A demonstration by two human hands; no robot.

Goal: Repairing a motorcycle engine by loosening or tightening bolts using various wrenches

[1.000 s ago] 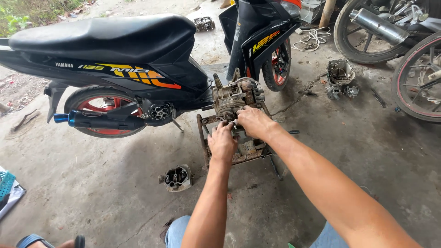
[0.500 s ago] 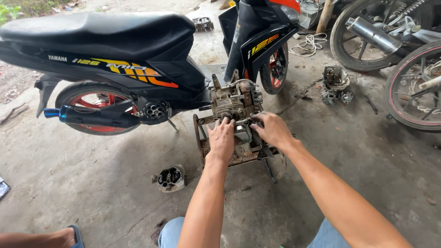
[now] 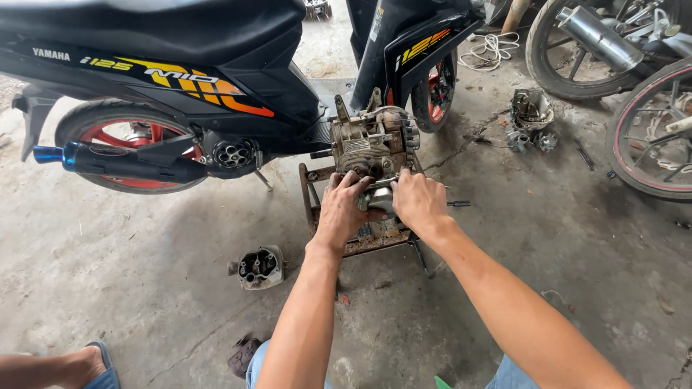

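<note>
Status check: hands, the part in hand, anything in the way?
Left hand and right hand both gripping a metal engine part on the rusty stand. Nothing blocking.

Single head view, steeply downward, close above the workshop floor point(image 3: 144, 288).

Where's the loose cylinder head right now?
In the head view, the cylinder head lies on the concrete floor, to the left of the left hand, apart from the rusty stand and below the scooter's exhaust.
</note>
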